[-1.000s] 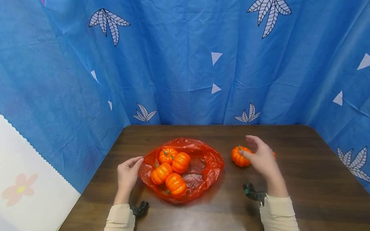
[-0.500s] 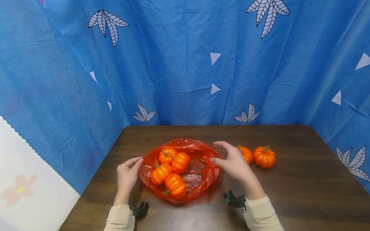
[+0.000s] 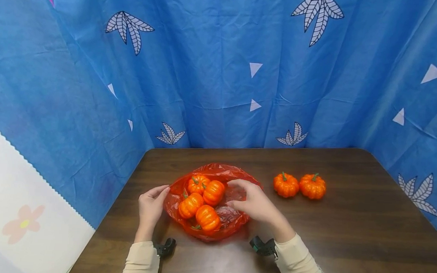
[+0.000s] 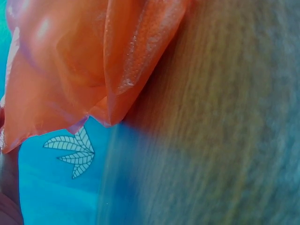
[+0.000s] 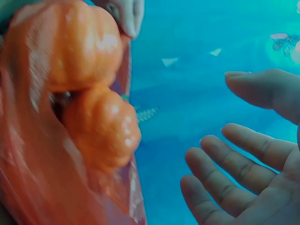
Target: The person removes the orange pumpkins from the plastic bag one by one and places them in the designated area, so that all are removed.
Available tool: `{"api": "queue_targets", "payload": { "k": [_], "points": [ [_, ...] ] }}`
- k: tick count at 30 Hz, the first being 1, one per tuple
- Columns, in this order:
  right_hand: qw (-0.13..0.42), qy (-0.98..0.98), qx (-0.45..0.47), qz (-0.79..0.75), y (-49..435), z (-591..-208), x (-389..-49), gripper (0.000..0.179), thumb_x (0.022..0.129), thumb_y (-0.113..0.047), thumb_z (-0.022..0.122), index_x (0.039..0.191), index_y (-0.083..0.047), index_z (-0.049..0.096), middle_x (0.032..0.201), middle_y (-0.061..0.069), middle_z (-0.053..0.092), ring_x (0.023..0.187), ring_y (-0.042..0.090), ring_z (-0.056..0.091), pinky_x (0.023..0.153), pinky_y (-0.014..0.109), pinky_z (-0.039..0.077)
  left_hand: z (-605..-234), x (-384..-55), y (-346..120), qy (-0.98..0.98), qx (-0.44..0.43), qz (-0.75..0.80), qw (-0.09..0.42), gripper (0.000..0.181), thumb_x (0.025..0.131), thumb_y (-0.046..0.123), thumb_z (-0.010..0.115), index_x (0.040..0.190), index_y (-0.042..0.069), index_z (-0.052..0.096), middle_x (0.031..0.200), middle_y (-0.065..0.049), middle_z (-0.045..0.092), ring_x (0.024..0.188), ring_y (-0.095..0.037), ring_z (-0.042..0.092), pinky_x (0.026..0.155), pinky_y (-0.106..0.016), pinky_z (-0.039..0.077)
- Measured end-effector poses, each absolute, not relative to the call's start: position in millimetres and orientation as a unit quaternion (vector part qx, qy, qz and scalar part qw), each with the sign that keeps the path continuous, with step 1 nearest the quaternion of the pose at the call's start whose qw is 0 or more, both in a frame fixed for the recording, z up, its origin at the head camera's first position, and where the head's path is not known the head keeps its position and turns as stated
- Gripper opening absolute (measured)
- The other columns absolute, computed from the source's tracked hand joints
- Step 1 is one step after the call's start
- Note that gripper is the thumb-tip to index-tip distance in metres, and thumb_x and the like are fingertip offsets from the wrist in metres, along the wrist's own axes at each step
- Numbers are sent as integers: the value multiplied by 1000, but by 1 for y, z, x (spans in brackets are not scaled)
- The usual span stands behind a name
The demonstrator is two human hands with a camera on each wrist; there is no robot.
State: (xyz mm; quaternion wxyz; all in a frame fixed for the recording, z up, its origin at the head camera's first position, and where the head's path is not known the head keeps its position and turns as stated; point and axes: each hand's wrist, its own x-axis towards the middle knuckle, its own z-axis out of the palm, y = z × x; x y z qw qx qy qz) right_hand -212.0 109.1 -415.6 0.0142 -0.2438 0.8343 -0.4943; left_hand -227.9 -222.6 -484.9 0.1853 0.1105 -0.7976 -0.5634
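Observation:
A red plastic bag [image 3: 231, 227] lies open-mouthed on the table, with several small orange pumpkins [image 3: 213, 193] gathered in its left half. My left hand [image 3: 151, 205] pinches the bag's left rim between thumb and fingers. In the left wrist view, the bag's side [image 4: 70, 70] hangs in folds. My right hand [image 3: 255, 202] is over the bag's right side, thumb and fingers spread apart. The right wrist view shows that hand [image 5: 248, 173] holding nothing, palm visible, apart from the pumpkins [image 5: 101, 129] at the bag's mouth.
Two more orange pumpkins, one on the left [image 3: 286, 185] and one on the right [image 3: 312, 186], sit side by side on the brown wooden table [image 3: 367, 229], right of the bag. A blue patterned curtain [image 3: 222, 78] hangs behind the table.
My right hand has moved left from the two loose pumpkins to over the bag, uncovering both. My left hand keeps its pinch on the rim, and the pumpkins stay in place.

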Motion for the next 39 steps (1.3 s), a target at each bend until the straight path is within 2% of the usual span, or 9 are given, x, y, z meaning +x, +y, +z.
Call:
{"api": "queue_targets", "payload": {
  "k": [7,13,17,23,31,39],
  "points": [
    [45,803,-298,-514,93,-423,-209,50,85,-7,75,131,2,59,127,19,66,118,36,62,103,53,51,-484,-228,-222,-801,110,-556,196,29,93,30,72,111,7,77,112,-15,76,99,-29,73,80,-28,61],
    [87,773,-317,-542,86,-433,-209,52,88,-5,72,134,6,54,129,26,62,108,38,68,93,45,59,-484,-229,-222,-802,113,-554,192,30,94,31,72,111,8,77,113,-15,75,101,-29,73,82,-30,61],
    [107,767,-315,-548,81,-440,-210,55,86,-5,75,136,6,53,131,28,60,110,43,66,90,42,60,-485,-230,-222,-803,112,-555,189,32,93,33,72,112,8,77,114,-15,75,102,-30,72,83,-31,60],
    [121,773,-310,-540,73,-449,-210,58,85,-8,77,137,3,54,133,25,60,116,39,64,93,44,59,-485,-229,-222,-801,111,-555,195,30,94,32,72,111,8,77,112,-15,75,100,-30,73,81,-30,61],
    [119,783,-319,-520,69,-459,-213,61,84,-11,79,139,-2,54,138,18,60,116,34,63,96,47,57,-486,-229,-223,-803,110,-552,195,32,94,34,71,111,9,77,113,-15,75,99,-29,73,79,-28,61],
    [112,804,-324,-486,65,-465,-213,59,83,-16,79,137,-8,57,137,8,62,111,25,62,92,36,58,-486,-230,-223,-801,115,-557,186,34,93,37,71,113,9,77,115,-15,75,101,-30,73,80,-29,61]
  ]
}}
